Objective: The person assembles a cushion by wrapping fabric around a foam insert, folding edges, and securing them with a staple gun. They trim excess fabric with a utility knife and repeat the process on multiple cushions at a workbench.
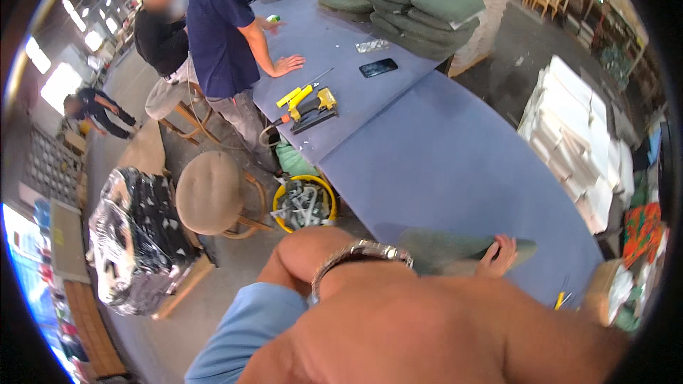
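Note:
A flat dark green seat cushion (437,250) lies at the near edge of the blue-grey table (455,163), partly covered by my arms. My right hand (499,256) is on its right part, fingers bent and pressed against the cushion. A metal-banded watch (366,249) circles my left wrist. The fingers of my left hand are hidden or unclear, so what it holds cannot be seen. Farther up the table lie a yellow and black staple gun (314,108) with a hose and a yellow-handled screwdriver (302,94).
Stacked green cushions (420,7) and a dark phone (378,67) are on the far table section. A person in a navy shirt (220,28) leans a hand there. A yellow bucket of scraps (306,203) and a round stool (210,193) stand left; white stacks (569,142) right.

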`<state>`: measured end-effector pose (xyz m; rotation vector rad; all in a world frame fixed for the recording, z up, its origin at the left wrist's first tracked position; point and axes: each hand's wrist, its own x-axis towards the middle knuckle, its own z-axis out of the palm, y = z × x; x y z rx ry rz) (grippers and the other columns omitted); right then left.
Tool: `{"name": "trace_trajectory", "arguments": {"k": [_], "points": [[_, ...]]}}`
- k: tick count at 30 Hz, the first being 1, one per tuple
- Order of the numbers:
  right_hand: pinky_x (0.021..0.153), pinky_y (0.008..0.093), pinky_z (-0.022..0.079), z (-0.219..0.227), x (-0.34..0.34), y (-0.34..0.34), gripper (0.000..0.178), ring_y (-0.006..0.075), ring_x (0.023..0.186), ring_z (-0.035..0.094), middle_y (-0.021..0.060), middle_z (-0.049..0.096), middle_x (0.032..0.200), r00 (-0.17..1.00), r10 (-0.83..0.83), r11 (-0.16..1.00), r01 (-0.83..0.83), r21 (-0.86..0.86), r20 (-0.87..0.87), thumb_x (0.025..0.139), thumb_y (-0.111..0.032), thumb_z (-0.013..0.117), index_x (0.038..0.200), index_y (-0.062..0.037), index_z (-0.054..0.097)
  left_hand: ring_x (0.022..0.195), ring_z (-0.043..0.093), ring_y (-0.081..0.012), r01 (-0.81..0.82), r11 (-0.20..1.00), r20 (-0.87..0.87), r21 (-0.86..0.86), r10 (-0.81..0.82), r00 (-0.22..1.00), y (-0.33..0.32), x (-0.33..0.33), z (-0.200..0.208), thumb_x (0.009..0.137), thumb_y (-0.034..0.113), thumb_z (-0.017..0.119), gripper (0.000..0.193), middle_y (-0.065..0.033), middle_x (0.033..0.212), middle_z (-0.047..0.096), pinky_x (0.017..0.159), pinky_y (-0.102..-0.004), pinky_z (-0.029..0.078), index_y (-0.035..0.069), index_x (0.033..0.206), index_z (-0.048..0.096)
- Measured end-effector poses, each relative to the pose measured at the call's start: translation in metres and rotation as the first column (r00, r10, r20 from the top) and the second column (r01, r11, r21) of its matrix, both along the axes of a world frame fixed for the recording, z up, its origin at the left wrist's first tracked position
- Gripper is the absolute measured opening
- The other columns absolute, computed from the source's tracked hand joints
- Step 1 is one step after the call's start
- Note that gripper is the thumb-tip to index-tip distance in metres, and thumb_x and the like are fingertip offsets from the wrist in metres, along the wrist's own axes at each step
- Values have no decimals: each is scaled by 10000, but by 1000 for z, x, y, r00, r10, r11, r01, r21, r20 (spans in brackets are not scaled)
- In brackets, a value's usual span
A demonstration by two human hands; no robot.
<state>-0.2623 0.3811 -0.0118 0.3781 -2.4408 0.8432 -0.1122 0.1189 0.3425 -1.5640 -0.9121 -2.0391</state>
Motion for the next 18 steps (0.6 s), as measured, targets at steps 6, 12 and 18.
{"name": "trace_trajectory", "arguments": {"k": [6,12,18], "points": [[1202,574,237,7,19,38,207,368,1355,517,105,669,1296,995,-101,995,101,-1,-17,1012,-131,548,1149,-88,697,1064,664,-297,173,984,25,46,-175,984,30,-12,2,1089,396,385,503,-166,1182,694,996,-371,493,-1,1228,660],[1191,576,246,-14,-3,28,212,357,1360,516,95,667,1316,1000,-8,1000,8,-1,-23,1017,-150,557,1158,-100,708,1029,668,-275,255,961,102,106,-266,959,36,-10,-15,1114,362,332,522,-155,1134,710,988,-340,492,-21,1179,681],[1209,551,213,-4,-4,42,219,276,1368,521,22,687,1304,998,-15,992,7,124,63,1007,-232,594,1162,-168,735,1027,671,-277,565,822,388,75,-546,743,93,-29,-66,1104,351,347,518,-150,1123,719,983,-349,494,-29,1165,694]]}}
